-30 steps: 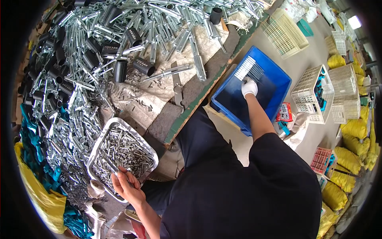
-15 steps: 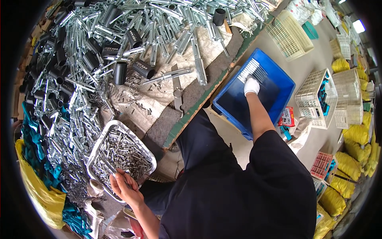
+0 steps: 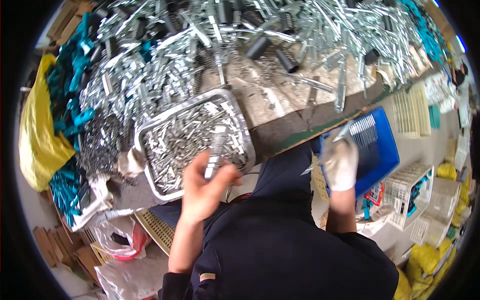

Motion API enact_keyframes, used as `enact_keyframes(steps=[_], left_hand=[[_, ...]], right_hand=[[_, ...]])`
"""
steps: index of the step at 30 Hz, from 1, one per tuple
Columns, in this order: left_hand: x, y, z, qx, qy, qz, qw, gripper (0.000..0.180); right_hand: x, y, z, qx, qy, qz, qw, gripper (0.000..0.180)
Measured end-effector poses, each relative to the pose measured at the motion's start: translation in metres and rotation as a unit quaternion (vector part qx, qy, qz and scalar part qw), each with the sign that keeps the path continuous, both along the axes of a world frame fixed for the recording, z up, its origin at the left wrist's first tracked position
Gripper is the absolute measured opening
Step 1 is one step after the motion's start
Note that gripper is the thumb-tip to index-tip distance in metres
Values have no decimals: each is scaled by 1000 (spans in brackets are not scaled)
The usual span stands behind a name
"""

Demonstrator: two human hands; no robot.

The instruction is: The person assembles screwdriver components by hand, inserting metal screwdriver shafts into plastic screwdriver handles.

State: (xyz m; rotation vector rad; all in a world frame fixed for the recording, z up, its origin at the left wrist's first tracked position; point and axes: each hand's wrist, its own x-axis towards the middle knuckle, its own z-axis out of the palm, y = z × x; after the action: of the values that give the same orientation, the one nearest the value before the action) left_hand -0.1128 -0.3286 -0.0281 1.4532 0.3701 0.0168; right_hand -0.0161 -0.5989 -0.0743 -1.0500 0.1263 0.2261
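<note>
while pinched in left-hand fingers (image 3: 220, 172), metal strip (image 3: 216, 152) overhangs tray (image 3: 150, 131).

The bare left hand (image 3: 202, 192) pinches a flat silver metal strip (image 3: 216, 155) over the shallow steel tray of small metal parts (image 3: 150, 131). The white-gloved right hand (image 3: 341, 162) holds a thin metal piece (image 3: 345, 131) above the blue plastic crate (image 3: 387, 150), beside the workbench heaped with bright metal brackets (image 3: 165, 65).

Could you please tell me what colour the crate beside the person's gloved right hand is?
The crate is bright blue, seen in the head view.
</note>
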Motion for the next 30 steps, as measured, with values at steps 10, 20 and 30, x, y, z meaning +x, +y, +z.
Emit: enact_keyframes(steps=[10,20,30], left_hand=[[-49,37,14,74,16,64,995,19],[-72,60,12,64,15,61,996,16],[-76,73,11,141,59,40,987,22]], right_hand=[[-20,158,57,-92,37,379,920,19],[-17,172,80,-191,-60,365,909,15],[-9,177,78,-94,-64,266,957,11]])
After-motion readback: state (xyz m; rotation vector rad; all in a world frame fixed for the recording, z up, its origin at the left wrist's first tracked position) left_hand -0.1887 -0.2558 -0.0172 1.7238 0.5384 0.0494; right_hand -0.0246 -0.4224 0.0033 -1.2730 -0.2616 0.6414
